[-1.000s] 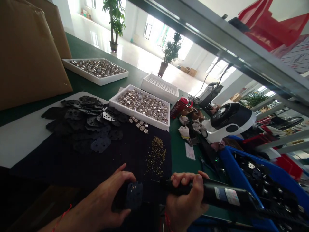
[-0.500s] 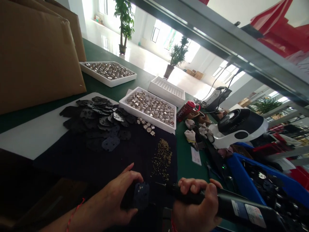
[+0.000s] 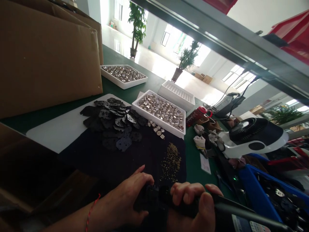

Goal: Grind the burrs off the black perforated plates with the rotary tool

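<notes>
My left hand, with a red string on its wrist, grips a small dark plate by its edges between thumb and fingers. The plate is in deep shadow, so its details are hard to make out. My right hand is wrapped round a black electric screwdriver, which lies almost level. Its front end is close against the plate; whether the bit touches a screw I cannot tell. Just beyond the hands, tiny brass-coloured screws are scattered on a dark cloth.
Black perforated plates are heaped at the cloth's far side. Behind stand white trays of small metal cylinders, and a cardboard box at left. A red bottle, a fan and a blue bin line the right.
The screwdriver's front end has come left to the plate, closing the gap between my hands. The plate has tipped out of the light. The scene has shifted rightward in view.
</notes>
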A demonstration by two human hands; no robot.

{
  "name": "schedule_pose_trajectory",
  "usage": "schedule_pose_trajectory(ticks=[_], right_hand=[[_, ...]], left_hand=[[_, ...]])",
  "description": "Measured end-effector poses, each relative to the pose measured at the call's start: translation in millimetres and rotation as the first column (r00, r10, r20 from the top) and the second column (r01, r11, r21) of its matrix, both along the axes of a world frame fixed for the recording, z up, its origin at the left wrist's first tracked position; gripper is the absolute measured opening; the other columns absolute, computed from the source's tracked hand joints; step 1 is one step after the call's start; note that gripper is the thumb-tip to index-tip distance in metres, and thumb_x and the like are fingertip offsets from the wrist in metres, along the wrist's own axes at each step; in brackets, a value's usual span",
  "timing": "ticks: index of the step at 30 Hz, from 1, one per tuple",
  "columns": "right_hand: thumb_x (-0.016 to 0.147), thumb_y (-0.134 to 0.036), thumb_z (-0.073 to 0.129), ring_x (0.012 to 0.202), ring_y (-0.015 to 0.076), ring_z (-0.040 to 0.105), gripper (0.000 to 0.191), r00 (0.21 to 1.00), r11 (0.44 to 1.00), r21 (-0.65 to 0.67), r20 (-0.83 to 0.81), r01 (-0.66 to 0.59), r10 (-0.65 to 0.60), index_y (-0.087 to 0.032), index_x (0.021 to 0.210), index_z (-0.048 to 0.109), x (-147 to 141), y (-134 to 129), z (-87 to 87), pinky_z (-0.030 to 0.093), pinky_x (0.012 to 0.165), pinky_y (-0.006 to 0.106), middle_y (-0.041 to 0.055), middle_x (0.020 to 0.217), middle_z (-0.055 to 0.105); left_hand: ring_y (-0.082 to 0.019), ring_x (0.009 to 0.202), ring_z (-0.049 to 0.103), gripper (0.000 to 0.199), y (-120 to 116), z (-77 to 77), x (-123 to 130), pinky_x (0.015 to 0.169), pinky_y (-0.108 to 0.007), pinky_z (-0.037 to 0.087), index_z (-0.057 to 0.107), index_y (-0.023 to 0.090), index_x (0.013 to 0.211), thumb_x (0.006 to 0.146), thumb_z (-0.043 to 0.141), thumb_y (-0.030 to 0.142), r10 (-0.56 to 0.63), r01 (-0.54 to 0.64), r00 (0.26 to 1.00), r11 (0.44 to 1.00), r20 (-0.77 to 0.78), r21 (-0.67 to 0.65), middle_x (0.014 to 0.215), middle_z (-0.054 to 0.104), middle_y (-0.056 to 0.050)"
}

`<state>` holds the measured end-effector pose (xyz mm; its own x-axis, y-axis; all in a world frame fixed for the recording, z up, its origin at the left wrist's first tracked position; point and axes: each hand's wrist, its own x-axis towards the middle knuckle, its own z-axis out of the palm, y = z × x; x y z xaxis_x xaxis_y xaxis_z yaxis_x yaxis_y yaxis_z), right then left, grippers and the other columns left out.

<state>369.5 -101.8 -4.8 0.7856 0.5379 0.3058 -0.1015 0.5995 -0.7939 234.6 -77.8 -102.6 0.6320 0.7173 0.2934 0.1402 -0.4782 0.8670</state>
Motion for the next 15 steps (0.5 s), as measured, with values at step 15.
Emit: schedule_pose_trajectory(ticks=[15], right_hand=[[0.095,-0.027,0.072,0.041,0.0103,0.048,0.008,0.994,0.997,-0.036,0.073,-0.073,0.076,-0.026,0.099,0.066,-0.3,2.0,-1.0,0.049,0.044,0.024,-0.0095,0.058,0.055]], left_hand=[[-0.024,0.114,0.074,0.066,0.1,6.1,1.5,0.138,-0.068,0.023,0.050,0.025,0.129,0.070,0.075,0.010,-0.028,0.024,0.999,0.997,-0.046,-0.070,0.117,0.068,0.000]])
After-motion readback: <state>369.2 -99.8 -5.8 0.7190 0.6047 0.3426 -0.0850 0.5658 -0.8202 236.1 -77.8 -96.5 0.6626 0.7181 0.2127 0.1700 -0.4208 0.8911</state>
